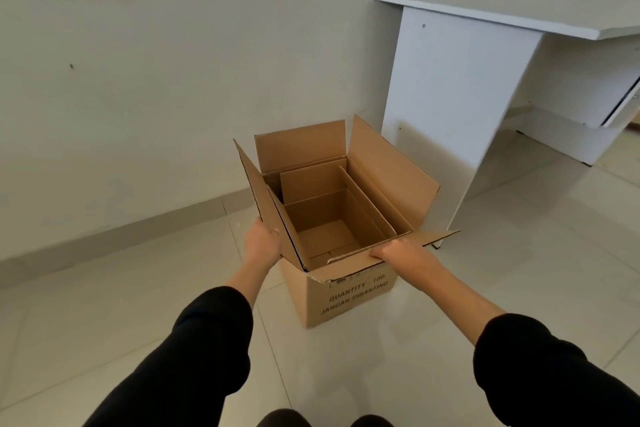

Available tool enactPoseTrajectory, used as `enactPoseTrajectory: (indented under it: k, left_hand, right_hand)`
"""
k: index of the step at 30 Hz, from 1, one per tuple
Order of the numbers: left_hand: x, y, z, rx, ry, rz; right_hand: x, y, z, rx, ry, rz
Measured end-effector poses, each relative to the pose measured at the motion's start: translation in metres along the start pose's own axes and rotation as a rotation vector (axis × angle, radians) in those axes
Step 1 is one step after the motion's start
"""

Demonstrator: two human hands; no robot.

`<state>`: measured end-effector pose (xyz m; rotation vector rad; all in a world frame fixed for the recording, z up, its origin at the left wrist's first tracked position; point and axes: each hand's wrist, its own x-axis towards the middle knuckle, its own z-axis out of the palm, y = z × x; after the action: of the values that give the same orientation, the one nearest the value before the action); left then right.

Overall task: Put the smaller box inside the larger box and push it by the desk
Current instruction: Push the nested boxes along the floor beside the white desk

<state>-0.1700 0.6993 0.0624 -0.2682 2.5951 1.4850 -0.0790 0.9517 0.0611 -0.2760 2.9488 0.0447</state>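
A large brown cardboard box [349,302] with black print stands on the tiled floor, its top flaps up. Inside it sits a smaller open cardboard box [332,211], empty, its flaps upright. My left hand [262,243] grips the lower end of the large box's left flap. My right hand [401,252] rests on the near flap at the front right edge, fingers over the rim. The white desk [450,80] stands to the right behind the box, its side panel a short gap from the box's right flap.
A pale wall [138,80] with a grey skirting runs behind and to the left. Glossy tiled floor [104,322] spreads around the box. A drawer unit [609,104] hangs under the desk top. My shoe tips [322,419] show at the bottom edge.
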Motion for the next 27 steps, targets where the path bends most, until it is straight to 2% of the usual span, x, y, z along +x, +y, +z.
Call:
enactPoseTrajectory:
  k: [13,27]
  left_hand:
    - [0.035,0.033,0.053,0.015,-0.030,0.025]
    - [0.052,0.058,0.092,-0.175,-0.051,-0.007]
  right_hand:
    - [0.021,0.063,-0.004,-0.017,-0.029,0.081]
    - [0.052,0.128,-0.010,-0.052,-0.035,0.101]
